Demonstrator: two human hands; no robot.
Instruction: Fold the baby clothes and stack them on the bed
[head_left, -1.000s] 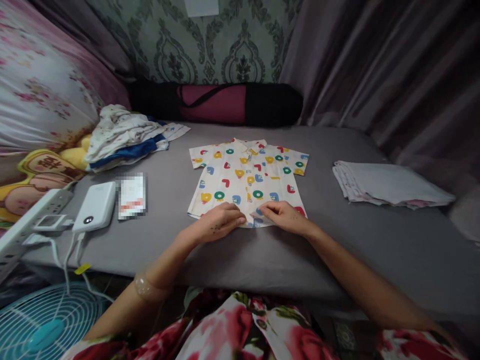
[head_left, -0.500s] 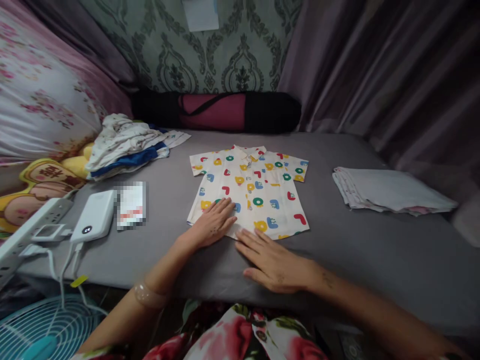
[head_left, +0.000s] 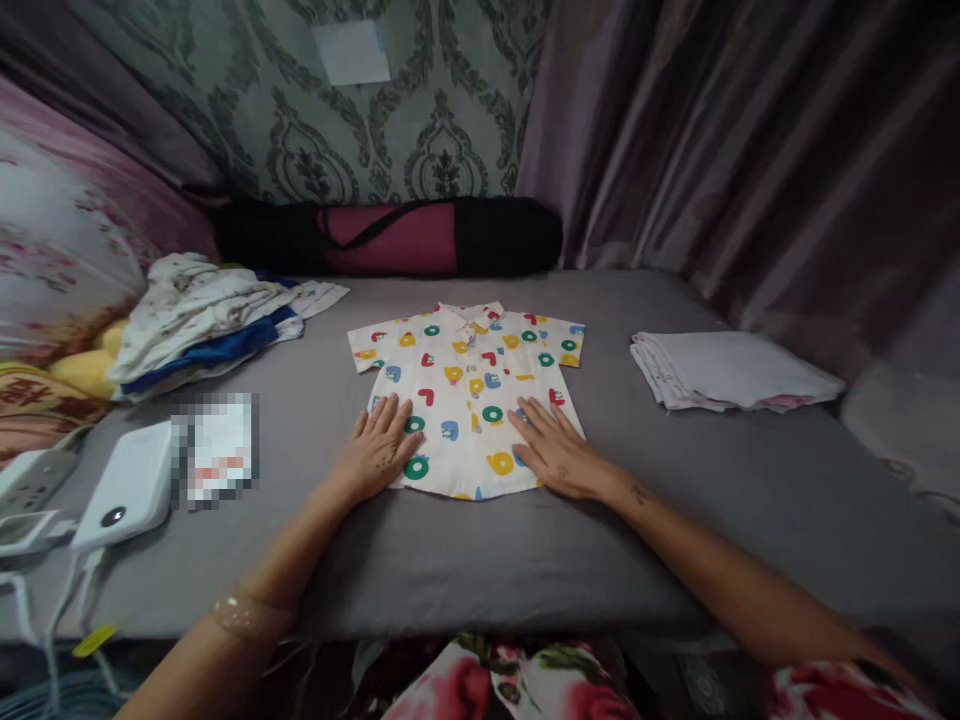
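A small white short-sleeved shirt point(head_left: 465, 390) with a collar and colourful letter prints lies spread flat, collar pointing away from me. My left hand point(head_left: 380, 450) rests flat on its lower left side, fingers stretched out. On the lower right side lies my right hand point(head_left: 556, 450), palm down with the fingers spread. Both hands press on the cloth without gripping it. The shirt's buttoned front faces up, and its hem curves between my wrists.
A folded white cloth stack point(head_left: 735, 370) lies at the right. Rumpled clothes point(head_left: 202, 320) are heaped at the left, behind a white power bank point(head_left: 127, 485) with cables and a power strip point(head_left: 34, 480). A long black and maroon bag point(head_left: 390, 240) lines the back of the grey sheet point(head_left: 480, 570).
My right hand has moved from the middle of the hem onto the shirt's lower right side. The left hand stays on the lower left. The view has shifted to the right.
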